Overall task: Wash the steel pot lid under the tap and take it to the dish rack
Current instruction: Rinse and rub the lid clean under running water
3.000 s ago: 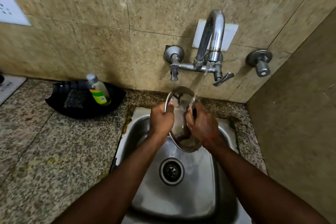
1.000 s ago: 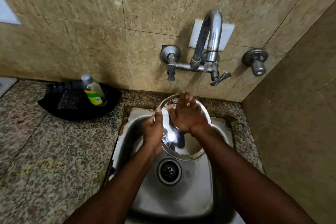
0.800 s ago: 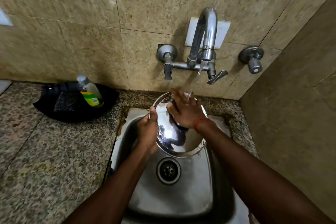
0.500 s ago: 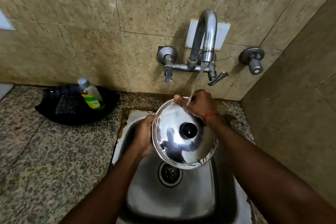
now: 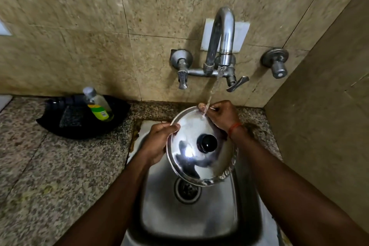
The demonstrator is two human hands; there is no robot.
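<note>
The steel pot lid [image 5: 201,146] hangs over the sink [image 5: 191,215], domed side and black knob [image 5: 206,143] facing me, tilted so its far edge sits highest, under the stream from the tap [image 5: 220,46]. I hold it between my 2 hands: my left hand [image 5: 157,142] curls around the left rim, fingers closed on it; my right hand [image 5: 221,116] pinches the far rim where the water lands. No dish rack is in sight, so I judge rinsing comes first.
</note>
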